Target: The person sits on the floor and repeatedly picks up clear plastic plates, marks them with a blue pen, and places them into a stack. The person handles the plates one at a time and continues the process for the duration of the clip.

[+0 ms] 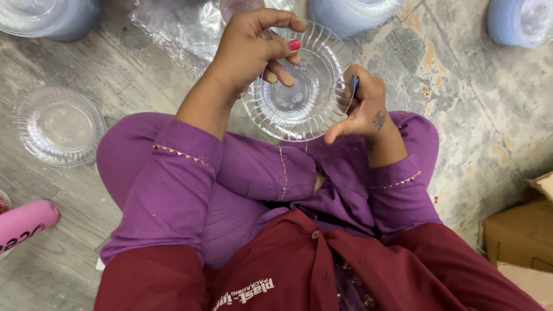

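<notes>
A clear ribbed plastic bowl [299,106] is held over my lap, which is covered in purple cloth. My left hand [253,46] grips its far left rim, thumb over the edge and fingers curled inside. My right hand [363,106] presses against the bowl's right rim and pinches a small blue tool [354,85] against it. What kind of tool it is I cannot tell.
A stack of clear bowls [57,126] lies on the floor at left. Bluish stacks [52,17] [351,11] [518,20] stand along the top, with crumpled clear wrapping [178,29]. A pink bottle [23,224] lies at far left. Cardboard boxes [521,236] sit at right.
</notes>
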